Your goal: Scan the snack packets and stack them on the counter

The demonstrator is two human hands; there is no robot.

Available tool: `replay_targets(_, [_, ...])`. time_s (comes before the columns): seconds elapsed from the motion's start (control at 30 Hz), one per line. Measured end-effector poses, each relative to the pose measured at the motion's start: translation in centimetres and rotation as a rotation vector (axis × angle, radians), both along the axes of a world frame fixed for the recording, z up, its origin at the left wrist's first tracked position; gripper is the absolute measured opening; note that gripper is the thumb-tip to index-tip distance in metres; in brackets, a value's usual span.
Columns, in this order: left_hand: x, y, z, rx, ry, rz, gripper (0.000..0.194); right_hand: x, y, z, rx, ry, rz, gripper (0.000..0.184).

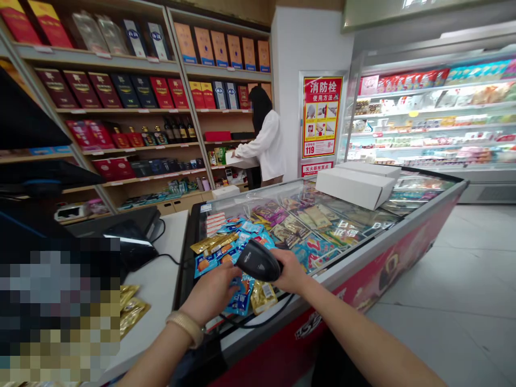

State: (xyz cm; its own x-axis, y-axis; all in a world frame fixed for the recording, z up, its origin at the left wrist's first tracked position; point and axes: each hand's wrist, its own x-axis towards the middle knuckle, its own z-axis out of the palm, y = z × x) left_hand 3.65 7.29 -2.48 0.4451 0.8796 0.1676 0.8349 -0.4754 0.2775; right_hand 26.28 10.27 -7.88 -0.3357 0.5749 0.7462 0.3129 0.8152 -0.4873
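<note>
My right hand [291,271] is closed round the handle of a black barcode scanner [258,262], whose broad head points left over a pile of snack packets. From the scanner a black cable [262,324] loops down across the freezer's edge. My left hand [215,287], with a woven bracelet [187,327] at the wrist, is just left of the scanner, low over the blue snack packets [241,300]. Its fingers are loosely bent and apart, and I see nothing gripped in them. A gold packet [263,297] lies under the scanner, and more gold packets [213,243] lie behind.
The packets rest on a glass-topped chest freezer [355,274] with white boxes [350,187] on its far end. At left is a white counter [165,287] with gold packets [133,314] and dark checkout equipment. A person [269,140] in white stands by the shelves [141,110].
</note>
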Motion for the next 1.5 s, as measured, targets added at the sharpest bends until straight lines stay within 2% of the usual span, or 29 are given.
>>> replay_targets(0.07, [-1.0,0.2,0.5,0.007,-0.271,0.094,0.009,0.1,0.0,0.1,-0.007,0.009,-0.002,0.020])
replay_targets(0.2, [-2.7,0.4,1.4,0.052,-0.903,0.370,0.029,0.2,0.0,0.1,-0.021,0.004,-0.021,0.020])
replay_targets(0.27, [-3.1,0.3,1.5,0.084,-1.096,0.478,0.037,0.2,0.0,0.1,-0.013,-0.005,-0.017,0.020])
replay_targets(0.37, [-3.4,0.2,1.4,0.194,-1.237,0.607,0.041,0.2,-0.1,0.2,-0.006,-0.044,-0.024,0.023])
replay_targets(0.57, [-4.0,0.0,0.9,0.342,-1.192,0.668,0.036,-0.2,-0.4,0.6,-0.013,-0.202,-0.039,0.033])
replay_targets(0.8, [-4.5,-0.5,0.8,0.359,-1.007,0.655,0.030,-0.8,-0.3,0.9,-0.075,-0.297,-0.102,0.034])
replay_targets(1.07, [-5.0,-0.6,0.5,0.401,-0.917,0.650,0.026,-0.9,0.0,0.6,-0.085,-0.328,-0.160,0.032])
replay_targets(1.5, [-4.8,-1.0,1.1,0.407,-0.914,0.666,0.023,-0.9,0.2,0.6,-0.097,-0.351,-0.157,0.026])
